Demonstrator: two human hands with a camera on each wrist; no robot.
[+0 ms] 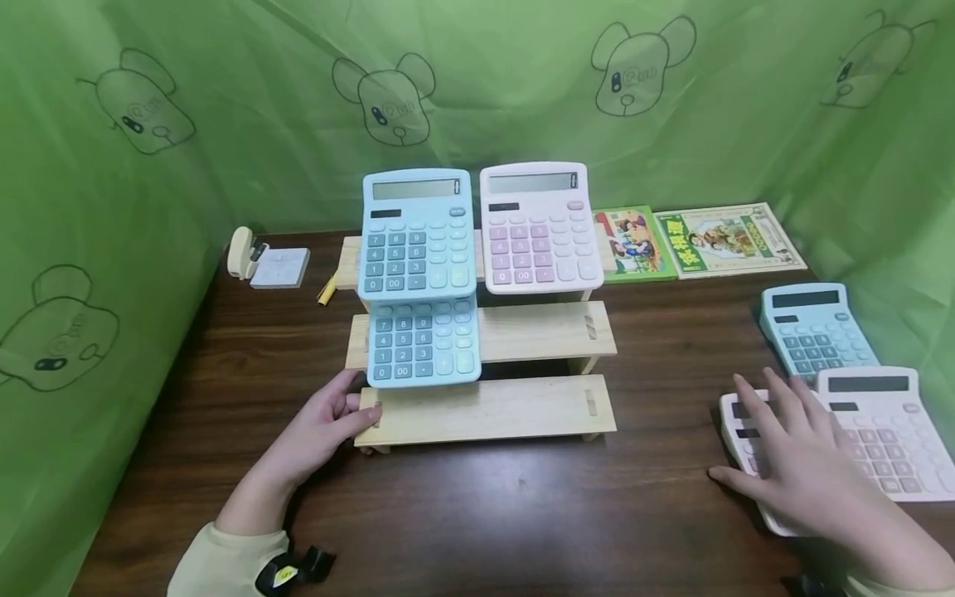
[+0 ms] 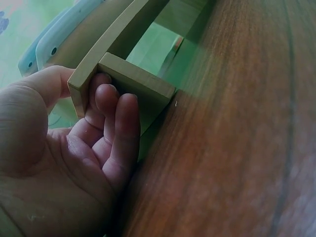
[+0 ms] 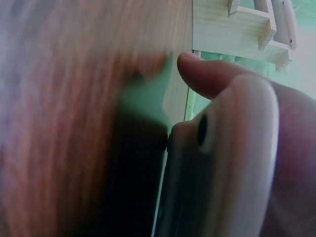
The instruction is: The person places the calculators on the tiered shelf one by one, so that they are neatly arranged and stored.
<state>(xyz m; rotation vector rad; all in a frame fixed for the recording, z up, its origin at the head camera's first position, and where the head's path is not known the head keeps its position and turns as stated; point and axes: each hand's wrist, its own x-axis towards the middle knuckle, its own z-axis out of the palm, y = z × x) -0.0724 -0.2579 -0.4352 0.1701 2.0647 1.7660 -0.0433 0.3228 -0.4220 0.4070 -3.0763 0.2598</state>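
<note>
A three-step wooden stand (image 1: 485, 410) is on the dark table. My left hand (image 1: 317, 431) grips the left end of its lowest step, thumb on top and fingers curled beneath the board (image 2: 106, 47). A blue calculator (image 1: 418, 240) and a pink-and-white calculator (image 1: 539, 236) lean on the top step. Another blue calculator (image 1: 425, 352) leans lower left, its upper part hidden. At the right, my right hand (image 1: 806, 468) lies spread over a white calculator (image 1: 734, 431), mostly covering it. In the right wrist view the thumb (image 3: 212, 74) stands apart from the calculator's edge (image 3: 247, 148).
Beside the right hand lie a pink-and-white calculator (image 1: 888, 439) and a blue calculator (image 1: 816, 327). Two picture books (image 1: 634, 245) lie at the back right. A cream stapler-like object (image 1: 241, 253), a white pad (image 1: 280, 268) and a yellow marker (image 1: 328, 290) lie back left. Green cloth (image 1: 515, 83) surrounds the table.
</note>
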